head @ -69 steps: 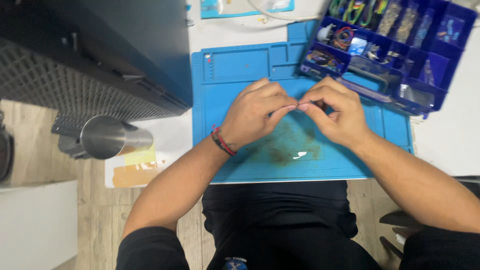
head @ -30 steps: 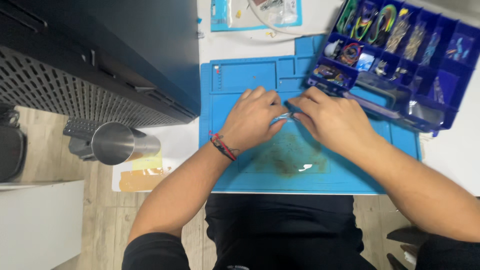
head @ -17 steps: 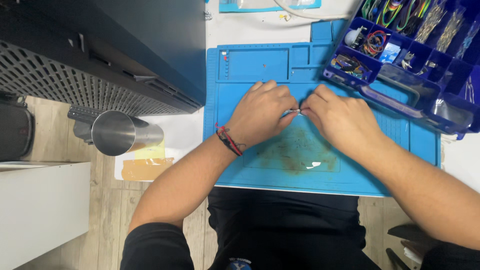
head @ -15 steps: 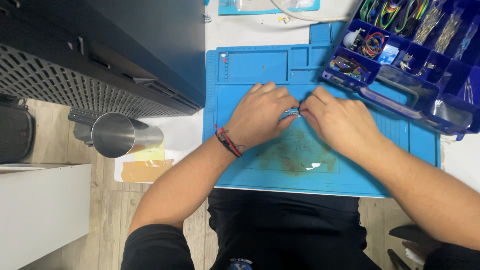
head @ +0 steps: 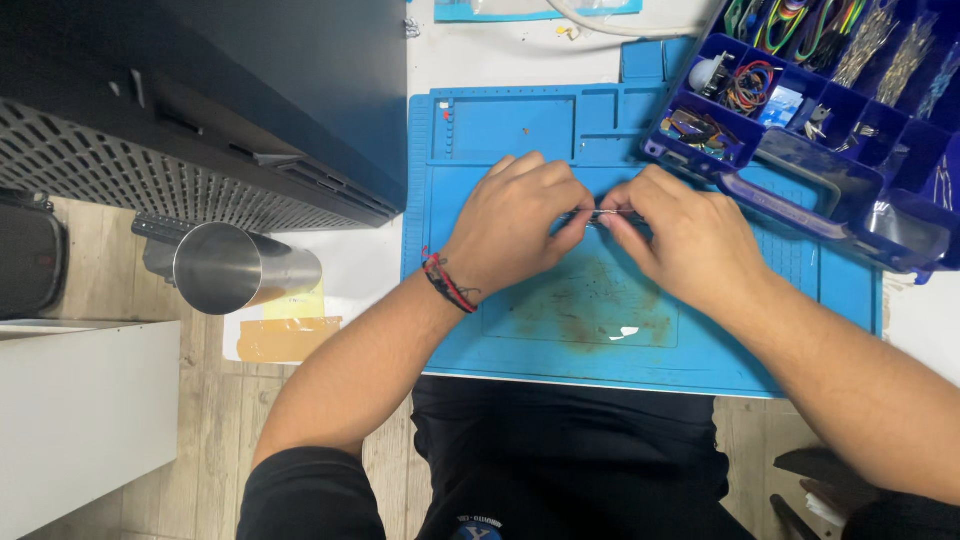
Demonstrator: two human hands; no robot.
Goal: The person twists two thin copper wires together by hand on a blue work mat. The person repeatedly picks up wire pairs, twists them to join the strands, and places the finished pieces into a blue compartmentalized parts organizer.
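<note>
Left hand: fingers curled shut, fingertips pinching the left end of a thin wire-like piece.
Right hand: fingers bent, tips closed on the right end of the same piece.
Thin piece: spans the small gap between the two sets of fingertips, just above the blue work mat; too small to tell what kind it is.
Mat: lies under both hands; shallow moulded trays run along its far edge beyond the fingers, and a stained patch sits on the near side of the fingertips.
Parts organizer: dark blue, compartmented, beyond and to the right of the right fingers, its near edge overlapping the mat.
Its contents: coiled coloured wires in a compartment close past the right knuckles; small metal parts in those further right.
Steel cup: lying on its side well left of the left wrist.
Yellow-tan paper label: flat, rectangular, just under the cup.
Wristband: red and black cords on the left wrist.
</note>
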